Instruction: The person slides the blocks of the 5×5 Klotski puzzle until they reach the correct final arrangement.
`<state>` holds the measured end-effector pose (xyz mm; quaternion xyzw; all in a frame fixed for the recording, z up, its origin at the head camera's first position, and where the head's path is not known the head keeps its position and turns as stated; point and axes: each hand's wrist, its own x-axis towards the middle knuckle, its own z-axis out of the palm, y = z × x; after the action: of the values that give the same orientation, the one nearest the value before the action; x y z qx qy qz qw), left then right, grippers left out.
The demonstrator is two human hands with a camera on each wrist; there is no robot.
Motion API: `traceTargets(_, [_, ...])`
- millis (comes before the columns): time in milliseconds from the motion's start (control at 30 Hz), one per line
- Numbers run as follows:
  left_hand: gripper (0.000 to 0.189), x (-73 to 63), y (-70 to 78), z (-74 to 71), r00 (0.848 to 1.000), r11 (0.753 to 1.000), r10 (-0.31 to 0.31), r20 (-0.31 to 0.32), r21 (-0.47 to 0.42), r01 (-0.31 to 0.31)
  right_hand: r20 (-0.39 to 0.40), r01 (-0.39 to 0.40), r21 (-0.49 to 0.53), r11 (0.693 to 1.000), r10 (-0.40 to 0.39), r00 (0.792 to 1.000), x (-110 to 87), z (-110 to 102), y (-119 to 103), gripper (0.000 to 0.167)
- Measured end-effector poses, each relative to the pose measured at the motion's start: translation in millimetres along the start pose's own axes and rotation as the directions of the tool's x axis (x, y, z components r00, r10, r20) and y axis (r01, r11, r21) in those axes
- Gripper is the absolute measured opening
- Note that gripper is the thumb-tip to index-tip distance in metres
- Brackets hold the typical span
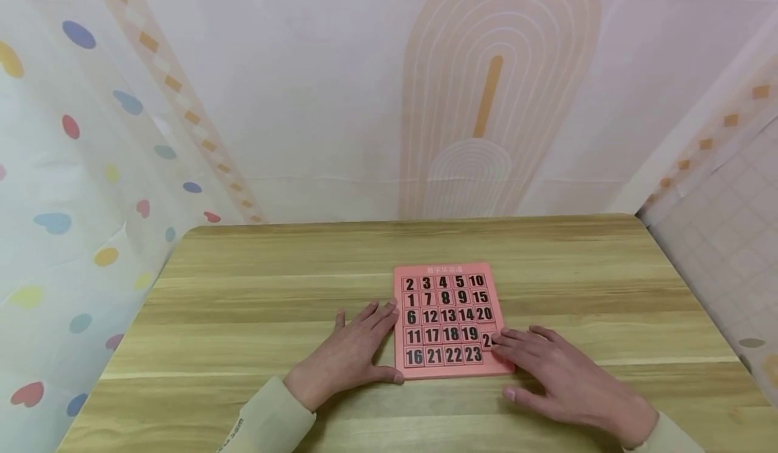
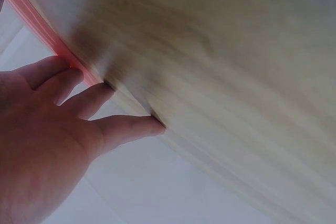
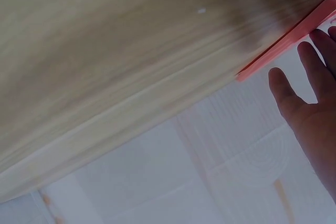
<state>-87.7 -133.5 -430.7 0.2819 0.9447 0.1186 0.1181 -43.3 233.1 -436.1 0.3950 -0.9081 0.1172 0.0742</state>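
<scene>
A pink number slide puzzle (image 1: 437, 374) lies flat on the table, its tiles showing black numerals. My left hand (image 1: 349, 355) rests along its left side, fingertips at the edge and thumb by the near left corner. In the left wrist view, that hand's fingers (image 2: 94, 98) are spread, some at the pink rim. On the puzzle's right side, my right hand (image 1: 556, 372) touches a tile (image 1: 487, 341) with extended fingertips. Its numeral starts with 2; the rest is hidden under the fingers. Bare pink base shows below that tile, right of tile 23 (image 1: 473, 354).
The wooden table (image 1: 273, 257) reaches back to a pale patterned cloth (image 1: 316, 102) with arch shapes. At the left hangs a cloth with coloured dots and hearts (image 1: 55, 223). The table's right edge slopes toward the near corner.
</scene>
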Motion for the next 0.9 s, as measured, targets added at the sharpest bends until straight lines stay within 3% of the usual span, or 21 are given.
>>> traceTargets(900, [0.106,0.3,-0.4,-0.5,1.000,1.000,0.009,-0.004,0.005,-0.009,-0.039,0.045,-0.018,0.999,-0.046,0.998,-4.5,-2.5,-5.9,0.055])
